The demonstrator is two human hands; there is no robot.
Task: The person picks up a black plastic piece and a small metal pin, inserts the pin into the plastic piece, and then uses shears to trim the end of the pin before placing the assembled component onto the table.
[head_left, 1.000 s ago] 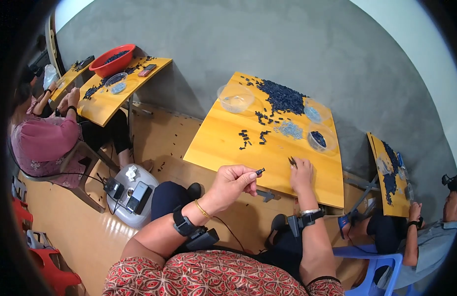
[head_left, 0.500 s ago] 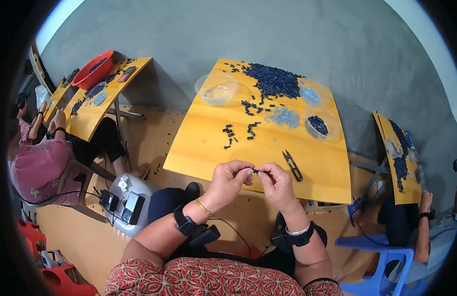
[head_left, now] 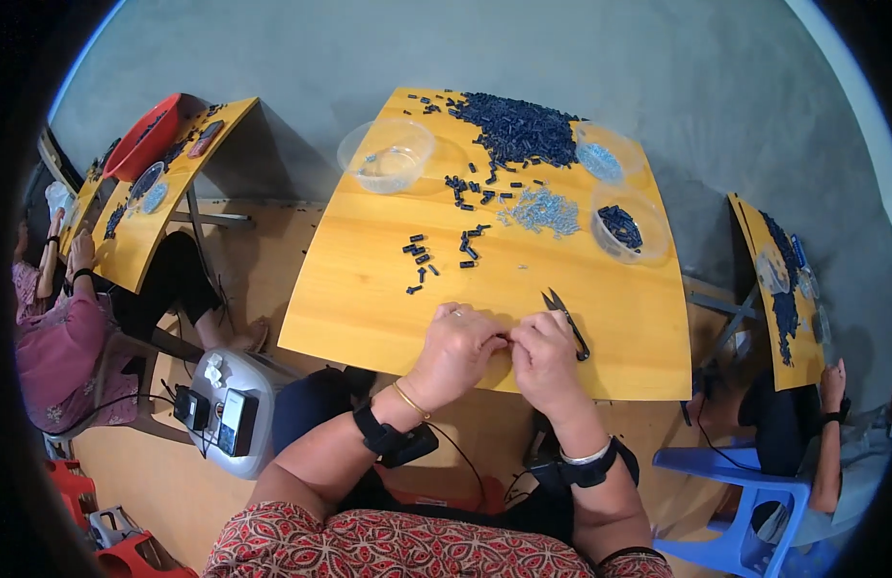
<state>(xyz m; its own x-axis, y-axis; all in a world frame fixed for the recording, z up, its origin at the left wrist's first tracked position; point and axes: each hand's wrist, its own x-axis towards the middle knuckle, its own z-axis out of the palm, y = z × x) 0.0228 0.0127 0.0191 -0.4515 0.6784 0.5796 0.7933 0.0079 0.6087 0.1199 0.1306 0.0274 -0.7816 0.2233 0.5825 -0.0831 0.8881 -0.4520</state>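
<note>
My left hand [head_left: 455, 349] and my right hand [head_left: 546, 358] meet fingertip to fingertip over the table's near edge, both closed in a pinch. Between them is a small black piece [head_left: 506, 337], almost wholly covered by the fingers. Just beyond my right hand lies a pair of black thread snips [head_left: 573, 332], partly hidden by it. Farther up the yellow table [head_left: 369, 308] are loose short black tubular pieces [head_left: 419, 252], a little heap of clear bluish bits [head_left: 545, 212] and a large pile of black pieces [head_left: 523, 130].
Clear plastic bowls stand on the table: one at far left [head_left: 388, 178], one with bluish bits [head_left: 600, 164], one with black pieces [head_left: 619, 231]. Co-workers sit at tables on both sides. A lidded grey bin [head_left: 236, 453] with devices is at left, a blue stool [head_left: 745, 491] at right.
My hands have turned so their backs show more, and the black piece between the fingertips is now mostly covered. My right hand has come closer to the snips. The whole view has shifted slightly.
</note>
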